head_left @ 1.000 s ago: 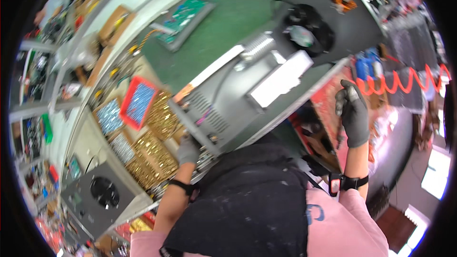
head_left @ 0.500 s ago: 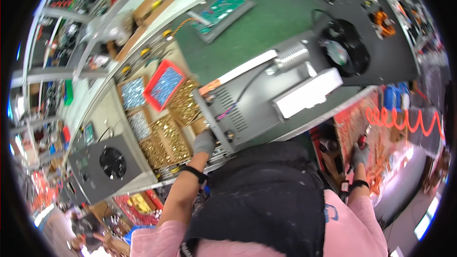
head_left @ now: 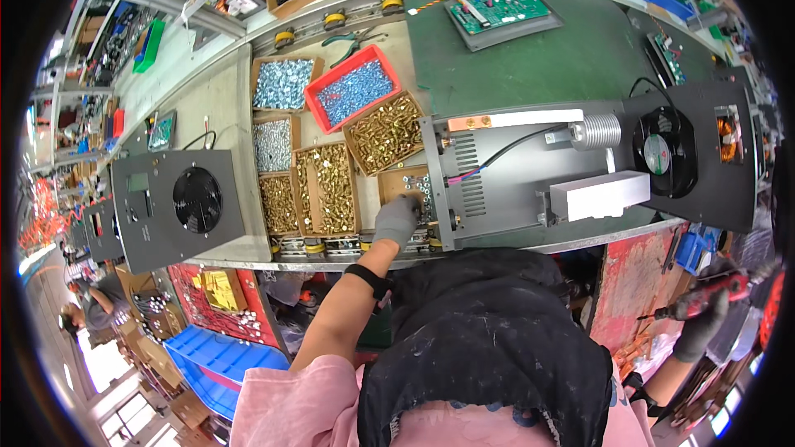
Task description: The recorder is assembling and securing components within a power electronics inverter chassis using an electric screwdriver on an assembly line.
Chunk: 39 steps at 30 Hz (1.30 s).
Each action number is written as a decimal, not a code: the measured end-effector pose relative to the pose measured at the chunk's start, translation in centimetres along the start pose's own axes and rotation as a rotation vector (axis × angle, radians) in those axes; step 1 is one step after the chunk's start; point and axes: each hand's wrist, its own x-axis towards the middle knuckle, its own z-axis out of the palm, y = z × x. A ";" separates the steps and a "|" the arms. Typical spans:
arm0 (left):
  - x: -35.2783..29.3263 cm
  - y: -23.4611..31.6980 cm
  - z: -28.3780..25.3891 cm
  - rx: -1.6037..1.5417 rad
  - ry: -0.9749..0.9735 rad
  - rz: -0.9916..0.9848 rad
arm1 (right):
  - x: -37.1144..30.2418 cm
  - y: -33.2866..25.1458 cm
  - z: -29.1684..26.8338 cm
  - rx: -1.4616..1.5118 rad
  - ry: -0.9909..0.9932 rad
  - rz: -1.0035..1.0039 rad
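Note:
My left hand (head_left: pixel 397 219), in a grey glove, reaches into a small cardboard box (head_left: pixel 387 189) of loose nuts (head_left: pixel 422 185). Its fingers are closed together, pointing down; whatever is between them is hidden. Just right of that hand stands the end plate of a dark grey metal chassis (head_left: pixel 513 174), which carries a copper-ended bar (head_left: pixel 497 121), a silver coil (head_left: pixel 598 132), a white block (head_left: pixel 603 196) and a black fan (head_left: pixel 665 153). Out at the far right, off the bench, my gloved right hand (head_left: pixel 702 327) is wrapped round a red power screwdriver (head_left: pixel 710 296), its bit pointing left.
Cardboard boxes of brass-coloured screws (head_left: pixel 327 190) and a red tray (head_left: pixel 354 87) of bluish screws lie left of the chassis. Pliers (head_left: pixel 348 45) rest behind them. A green circuit board (head_left: pixel 501 12) sits at the back; another fan panel (head_left: pixel 178 207) stands left.
The view has turned and levelled. My right hand has swung outward to the right with the power screwdriver. My left hand remains by the small box beside the chassis end plate.

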 end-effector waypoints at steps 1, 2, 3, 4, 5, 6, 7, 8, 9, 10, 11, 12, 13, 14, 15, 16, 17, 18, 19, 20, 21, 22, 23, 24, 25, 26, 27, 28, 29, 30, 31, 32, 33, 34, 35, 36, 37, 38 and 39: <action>0.2 -0.3 -0.5 -0.078 0.000 -0.003 | 0.5 -2.5 1.7 0.091 -0.104 -0.089; -0.6 -1.3 -1.0 -0.229 0.134 0.046 | 2.9 -4.0 0.0 0.214 -0.327 -0.105; -1.1 -1.9 -1.5 -0.253 0.144 0.030 | 5.3 -5.4 -1.7 0.341 -0.548 -0.113; -1.6 -2.0 -2.2 -0.753 0.037 -0.096 | 5.4 -6.6 0.7 0.333 -0.655 -0.233; -2.0 -2.0 -3.0 -1.253 -0.072 -0.223 | 4.7 -7.6 5.9 0.326 -0.759 -0.352; -2.7 -2.2 -3.6 -1.411 -0.052 -0.190 | 3.9 -7.9 11.1 0.383 -0.504 -0.512; -3.3 -3.4 -3.4 -1.425 -0.022 -0.218 | 2.1 -8.5 18.9 0.413 -0.254 -0.606; -3.7 -4.4 -3.3 -1.707 -0.081 -0.100 | 4.6 -7.8 16.4 0.513 -0.478 -0.385; -4.1 -5.2 -3.2 -1.981 -0.139 0.036 | 7.3 -6.9 14.0 0.598 -0.696 -0.151; -3.8 -5.0 -3.2 -2.050 -0.197 0.069 | 7.6 -6.1 15.8 0.695 -0.807 -0.144; -3.8 -4.2 -3.9 -2.054 -0.191 0.068 | 7.3 -6.0 19.0 0.785 -0.918 -0.140; -4.6 -3.2 -5.0 -2.067 -0.187 0.052 | 5.5 -5.8 22.6 0.681 -0.578 -0.181; -5.3 -2.4 -6.0 -2.084 -0.191 0.043 | 5.0 -5.5 24.4 0.664 -0.498 -0.170; -5.6 -1.9 -6.5 -2.050 -0.189 0.047 | 5.9 -5.1 25.2 0.758 -0.777 -0.078; -5.8 -1.2 -7.0 -2.058 -0.182 0.048 | 6.7 -4.8 25.6 0.842 -1.053 0.019; -5.9 -0.5 -7.5 -1.999 -0.163 0.017 | 5.5 -4.7 26.8 0.702 -0.743 -0.102; -6.3 -0.2 -7.8 -1.943 -0.128 -0.021 | 5.6 -4.3 27.9 0.671 -0.869 -0.117; -6.6 0.1 -7.9 -1.948 -0.110 -0.030 | 5.6 -3.8 28.8 0.684 -0.913 -0.121; -6.4 0.9 -8.2 -1.939 -0.113 -0.032 | 5.6 -3.7 29.2 0.685 -0.943 -0.139; -6.2 1.6 -8.5 -1.930 -0.119 -0.034 | 5.6 -3.8 29.4 0.648 -0.967 -0.154; -6.0 2.4 -8.6 -1.936 -0.129 -0.027 | 5.5 -3.7 29.6 0.621 -0.957 -0.164; -6.0 3.1 -8.8 -1.921 -0.163 -0.031 | 5.4 -3.6 29.9 0.610 -0.981 -0.179; -5.7 4.2 -9.0 -1.903 -0.205 -0.031 | 5.5 -3.5 30.0 0.595 -0.997 -0.196; -5.4 5.8 -9.3 -1.868 -0.202 -0.048 | 5.5 -3.3 30.4 0.598 -0.984 -0.207; -5.0 6.9 -9.0 -1.878 -0.199 -0.045 | 5.3 -2.9 31.2 0.635 -0.981 -0.213; -4.3 8.2 -8.6 -1.834 -0.214 -0.036 | 5.2 -2.7 31.8 0.595 -0.951 -0.288; -3.5 9.6 -8.4 -1.792 -0.228 -0.026 | 5.1 -2.4 32.5 0.555 -0.920 -0.363; -2.9 11.6 -9.0 -1.764 -0.222 -0.088 | 4.9 -1.7 33.1 0.572 -0.859 -0.353; -1.9 12.8 -8.5 -1.774 -0.220 -0.086 | 4.5 -1.7 33.7 0.483 -0.839 -0.380; -0.7 13.8 -7.9 -1.926 -0.224 -0.093 | 4.7 -1.1 34.4 0.530 -0.861 -0.424; 0.4 14.7 -7.5 -2.076 -0.236 -0.099 | 5.0 -0.4 35.0 0.572 -0.878 -0.468; 1.2 15.2 -7.4 -2.084 -0.238 -0.099 | 4.9 -0.1 35.4 0.563 -0.876 -0.462; 1.9 15.6 -7.4 -2.150 -0.247 -0.103 | 5.1 0.2 35.8 0.546 -0.909 -0.495; 2.4 15.9 -7.5 -2.215 -0.255 -0.109 | 4.9 0.5 36.1 0.525 -0.896 -0.468; 2.7 16.1 -7.5 -2.223 -0.253 -0.110 | 4.6 0.8 36.4 0.504 -0.883 -0.441; 2.8 16.3 -7.5 -2.260 -0.231 -0.182 | 4.6 1.1 36.7 0.500 -0.889 -0.439; 3.0 16.5 -7.6 -2.295 -0.209 -0.254 | 4.6 1.4 36.9 0.503 -0.897 -0.416; 3.2 16.5 -7.5 -2.301 -0.209 -0.254 | 4.5 1.6 37.1 0.506 -0.905 -0.393; 3.5 16.5 -7.3 -2.301 -0.202 -0.251 | 4.4 1.8 37.2 0.502 -0.909 -0.393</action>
